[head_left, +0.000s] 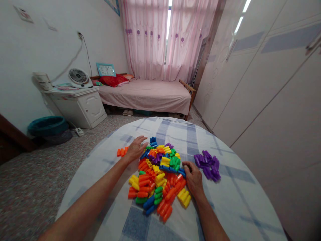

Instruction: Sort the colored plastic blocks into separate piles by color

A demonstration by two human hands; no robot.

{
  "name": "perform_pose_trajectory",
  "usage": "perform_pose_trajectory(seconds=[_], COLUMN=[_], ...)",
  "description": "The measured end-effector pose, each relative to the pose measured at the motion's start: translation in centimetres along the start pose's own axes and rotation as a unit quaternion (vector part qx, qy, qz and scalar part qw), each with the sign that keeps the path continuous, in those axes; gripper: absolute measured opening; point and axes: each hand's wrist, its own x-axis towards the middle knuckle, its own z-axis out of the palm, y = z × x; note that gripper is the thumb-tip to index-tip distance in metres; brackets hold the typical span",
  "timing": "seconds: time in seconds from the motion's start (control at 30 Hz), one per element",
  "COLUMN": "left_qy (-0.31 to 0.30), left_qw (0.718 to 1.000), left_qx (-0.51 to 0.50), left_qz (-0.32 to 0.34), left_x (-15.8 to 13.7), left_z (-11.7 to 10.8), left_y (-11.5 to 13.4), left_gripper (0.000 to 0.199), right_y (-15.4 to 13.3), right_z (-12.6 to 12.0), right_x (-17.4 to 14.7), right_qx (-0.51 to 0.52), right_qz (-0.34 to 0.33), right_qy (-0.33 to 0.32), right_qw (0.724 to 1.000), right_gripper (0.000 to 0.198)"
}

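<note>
Purple pieces (214, 165) lay apart on tablecloth (233, 201), right of mixed heap (165, 162); few orange pieces (122, 152) sat left. Heap's colours were mingled, some purple included. Left hand (136, 148) spread loosely, seemingly empty; right hand (193, 177) curled at blue piece (182, 172), grip unclear.

No lettering, brand or number can be read for certain. The blue-framed clock (106, 70), left of centre in the upper half of the frame, carries dark marks around its pale dial, too small to make out as figures; the wall plate (23, 14) at the upper left shows reddish marks, blurred past reading.
</note>
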Motion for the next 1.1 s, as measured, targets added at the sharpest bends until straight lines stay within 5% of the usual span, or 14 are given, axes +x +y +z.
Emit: perform_pose_trajectory(seconds=[0.23,0.63,0.83,1.1], left_qy=[-0.084,-0.173,-0.174,-0.222], left_qw=[0.994,0.983,0.985,0.964], left_qx=[-0.044,-0.063,0.016,0.142], left_qz=[-0.060,-0.003,-0.004,-0.047], left_x=[5.5,3.7,5.1,7.3], left_z=[4.0,4.0,3.6,7.0], left_y=[1.9,4.5,7.3,12.2], left_gripper=[0.054,0.031,0.038,0.037], right_y=[0.1,0.0,0.1,0.2], right_z=[0.1,0.2,0.3,0.2], right_x=[-0.1,-0.1,0.0,0.0], right_qx=[0.004,0.005,0.006,0.004], right_qz=[0.003,-0.003,-0.002,-0.010], right_qy=[0.006,0.014,0.008,0.006], right_qw=[1.000,1.000,1.000,1.000], right_gripper=[0.030,0.029,0.029,0.029])
